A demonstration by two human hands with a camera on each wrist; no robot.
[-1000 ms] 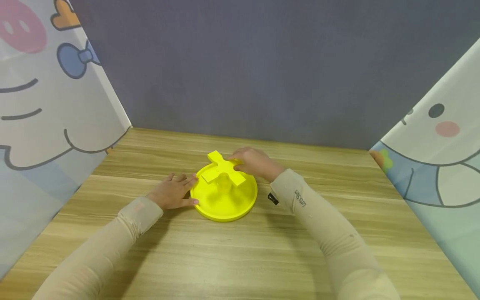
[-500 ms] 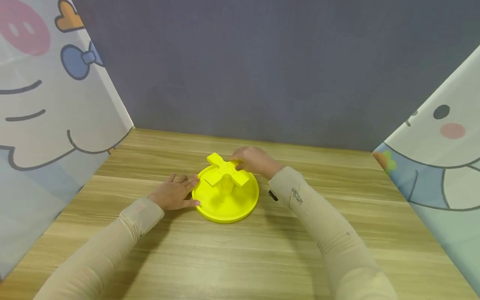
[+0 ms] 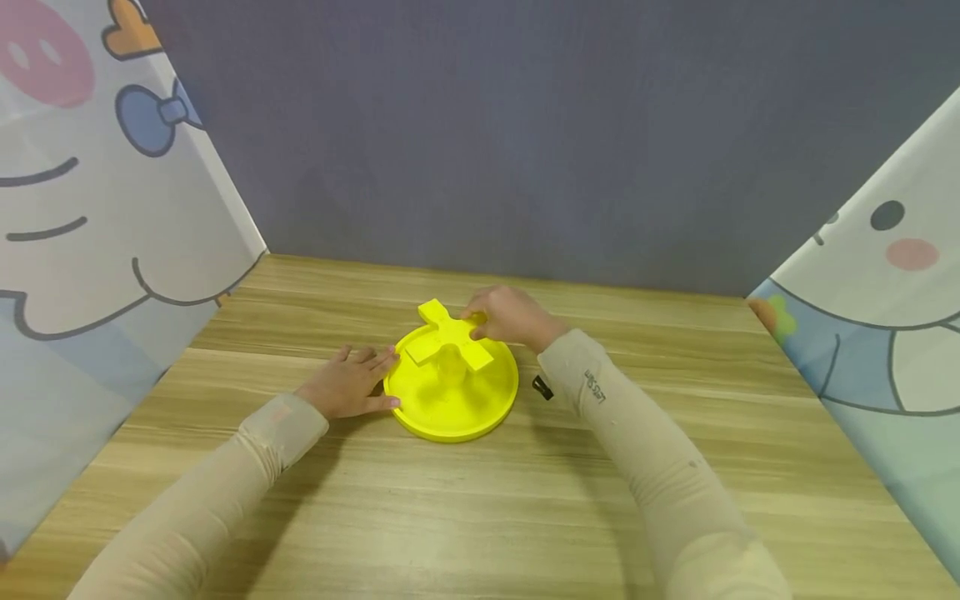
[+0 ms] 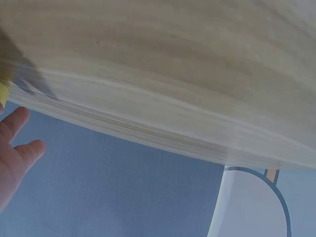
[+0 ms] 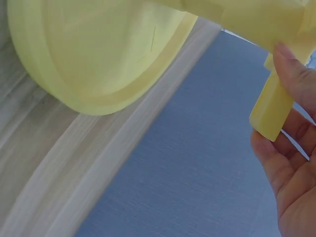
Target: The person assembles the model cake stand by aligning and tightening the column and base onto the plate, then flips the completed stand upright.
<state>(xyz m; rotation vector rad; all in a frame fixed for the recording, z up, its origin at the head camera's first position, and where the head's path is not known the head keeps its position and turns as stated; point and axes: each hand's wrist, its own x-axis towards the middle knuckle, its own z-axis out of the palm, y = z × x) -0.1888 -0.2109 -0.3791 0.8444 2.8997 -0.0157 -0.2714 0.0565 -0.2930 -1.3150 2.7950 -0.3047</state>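
Observation:
A round yellow disc point(image 3: 450, 412) lies on the wooden table point(image 3: 480, 500). A short post point(image 3: 450, 364) at its centre carries a yellow cross-shaped piece point(image 3: 447, 337). My left hand point(image 3: 352, 383) lies flat on the table with straight fingers touching the disc's left rim. My right hand point(image 3: 506, 317) grips the far right arm of the cross. In the right wrist view the cross arm point(image 5: 269, 111) sits between my fingers point(image 5: 296, 79) above the disc point(image 5: 98, 49). The left wrist view shows my fingertips point(image 4: 15, 143) and the table point(image 4: 173, 74).
A grey wall point(image 3: 525, 142) closes the table's far edge. Cartoon-printed curtains stand at the left point(image 3: 90, 217) and at the right point(image 3: 885, 300). A small black thing point(image 3: 542, 387) lies beside my right sleeve. Bare wood stretches in front of the disc.
My right hand and the cross arm it holds have shifted only slightly. My left hand has stayed at the disc's rim.

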